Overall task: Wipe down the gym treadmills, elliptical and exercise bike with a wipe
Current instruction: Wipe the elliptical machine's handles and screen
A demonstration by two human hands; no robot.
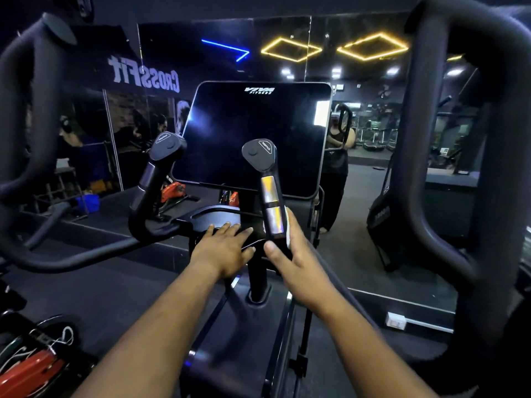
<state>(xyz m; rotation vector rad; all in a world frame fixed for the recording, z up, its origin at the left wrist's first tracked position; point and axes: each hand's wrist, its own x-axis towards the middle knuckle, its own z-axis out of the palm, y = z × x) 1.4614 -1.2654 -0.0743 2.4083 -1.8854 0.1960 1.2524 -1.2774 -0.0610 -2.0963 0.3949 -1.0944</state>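
I stand at a black elliptical with a dark console screen (pixel 253 133). Its right inner handle (pixel 268 179) has shiny metal sensor plates. My right hand (pixel 290 254) grips the lower part of that handle, thumb in front, with a white wipe (pixel 288 225) pressed between my fingers and the handle. My left hand (pixel 227 248) lies flat with straight fingers on the black console tray (pixel 218 215) below the screen. The left inner handle (pixel 158 173) stands free.
Big black moving arms of the elliptical rise at the far left (pixel 26 133) and right (pixel 448 168). A wall mirror (pixel 373 124) ahead reflects the gym and a person. A red and black machine (pixel 31 366) sits low at the left.
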